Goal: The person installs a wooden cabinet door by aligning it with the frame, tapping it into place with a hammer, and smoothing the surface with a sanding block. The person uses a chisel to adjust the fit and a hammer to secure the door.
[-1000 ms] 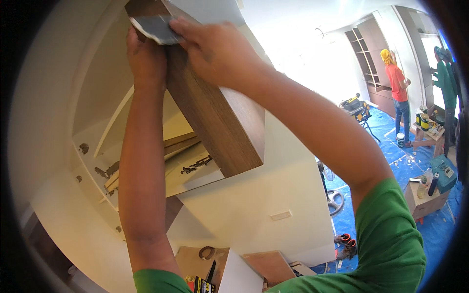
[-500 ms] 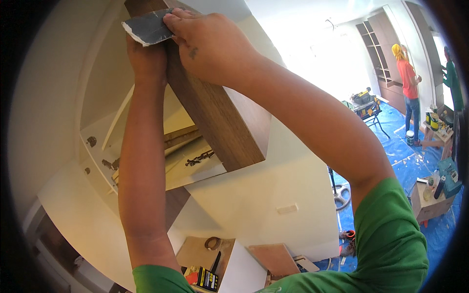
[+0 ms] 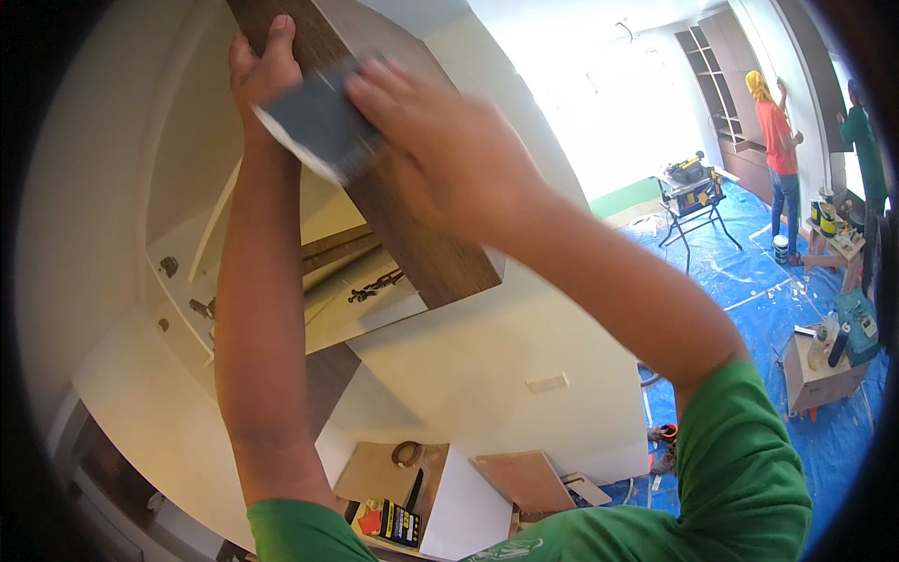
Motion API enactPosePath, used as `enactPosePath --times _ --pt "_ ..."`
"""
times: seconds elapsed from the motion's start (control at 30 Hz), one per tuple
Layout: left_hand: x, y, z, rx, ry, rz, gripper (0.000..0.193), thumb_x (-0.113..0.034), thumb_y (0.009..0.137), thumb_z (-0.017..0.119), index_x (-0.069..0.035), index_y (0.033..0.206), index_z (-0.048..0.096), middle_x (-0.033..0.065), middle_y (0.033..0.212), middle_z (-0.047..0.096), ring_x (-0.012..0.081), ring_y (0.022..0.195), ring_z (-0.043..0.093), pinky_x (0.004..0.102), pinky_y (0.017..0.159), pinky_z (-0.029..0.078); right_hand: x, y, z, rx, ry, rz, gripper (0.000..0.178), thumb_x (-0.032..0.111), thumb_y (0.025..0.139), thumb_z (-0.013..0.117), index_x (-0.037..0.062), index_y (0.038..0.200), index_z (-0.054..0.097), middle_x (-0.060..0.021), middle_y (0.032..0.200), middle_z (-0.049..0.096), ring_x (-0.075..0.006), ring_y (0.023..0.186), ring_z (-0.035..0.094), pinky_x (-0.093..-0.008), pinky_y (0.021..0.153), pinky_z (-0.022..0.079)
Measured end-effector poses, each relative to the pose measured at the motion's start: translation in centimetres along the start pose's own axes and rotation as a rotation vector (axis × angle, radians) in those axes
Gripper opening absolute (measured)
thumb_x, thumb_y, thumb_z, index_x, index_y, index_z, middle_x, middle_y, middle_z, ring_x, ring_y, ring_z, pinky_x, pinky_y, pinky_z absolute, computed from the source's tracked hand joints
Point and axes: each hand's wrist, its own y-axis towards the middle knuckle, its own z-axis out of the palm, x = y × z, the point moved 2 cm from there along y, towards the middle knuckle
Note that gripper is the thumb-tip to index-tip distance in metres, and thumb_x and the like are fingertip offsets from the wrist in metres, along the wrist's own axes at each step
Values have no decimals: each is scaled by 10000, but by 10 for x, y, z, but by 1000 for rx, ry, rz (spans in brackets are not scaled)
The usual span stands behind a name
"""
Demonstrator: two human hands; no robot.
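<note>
My right hand [image 3: 449, 150], blurred by motion, holds a dark grey sheet of sandpaper [image 3: 314, 117] with a pale edge. The sheet lies across the face of a brown wood-grain panel [image 3: 426, 225], which forms the edge of a cabinet overhead. Higher up, my left hand [image 3: 265, 73] grips the panel's left side, its thumb on the brown face. The sandpaper's corner overlaps my left wrist in the picture. Inside the cabinet, several dark hinges or metal fittings [image 3: 376, 286] rest on the pale board.
Below stands a box-like cabinet [image 3: 476, 501] with a tape roll [image 3: 405, 454] and a black-and-yellow package [image 3: 401, 525] on it. Blue sheeting [image 3: 740, 318] covers the floor at right. A saw stand [image 3: 693, 199], a cluttered box [image 3: 824, 375] and two people, one in orange [image 3: 775, 131], are there.
My right hand and the sandpaper have moved down and right along the panel. That uncovers my left hand, its thumb now visible on the panel. The view has shifted slightly.
</note>
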Motion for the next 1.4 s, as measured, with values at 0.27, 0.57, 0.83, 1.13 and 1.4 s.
enactPosePath --times 0.27,0.57,0.83,1.13,1.4 --pt "-17 -5 3 -76 91 5 632 -362 967 662 83 1383 494 192 1323 617 275 1197 588 362 1043 431 17 -23 -16 72 41 93 558 -52 859 497 7 1413 526 -229 1440 536 -370 1303 552 -433 1056 498" --pt "-2 9 -20 -266 588 260 560 -356 951 656 7 1364 553 193 1314 619 320 1265 546 430 1091 385 66 -183 -82 449 188 259 680 -132 783 510 -21 1452 476 -270 1481 483 -385 1352 518 -436 1131 442" --pt "-62 6 17 498 798 1116 259 -215 924 603 9 1025 685 205 1147 673 356 1082 628 445 1020 444 104 -484 -214 619 -88 1580 372 57 925 609 76 1294 652 -287 950 686 -363 921 727 -408 770 548" --pt "-71 40 11 754 714 915 276 -250 912 536 -7 832 640 158 935 669 348 939 597 480 937 437 248 -664 -379 1102 -389 1879 274 160 868 556 125 1045 762 -235 950 702 -422 905 695 -469 789 544" --pt "-61 -13 16 752 710 1044 241 -219 911 551 -16 855 668 132 1035 674 326 1024 576 466 974 415 262 -732 -476 1203 -733 2117 237 191 815 627 29 919 766 -256 950 714 -429 908 699 -485 815 551"
